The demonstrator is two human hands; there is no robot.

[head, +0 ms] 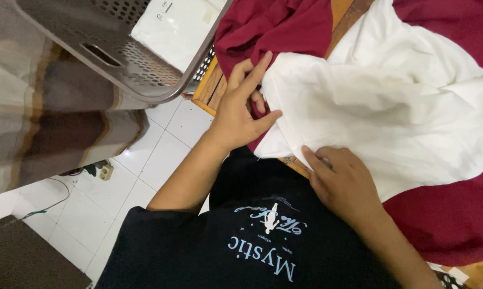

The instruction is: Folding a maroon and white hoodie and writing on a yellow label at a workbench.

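The white cloth spreads from frame centre to the right edge over a dark red cloth on the table, its long axis running rightward. The left hand pinches its left edge, the grip closed on it; the right hand presses flat on the lower hem, fingers loosely open.

Left hand raised, index finger extended; right hand lies flat, fingers curled.

Single head view, steep downward look, close above both hands' grip on white cloth at desk edge.
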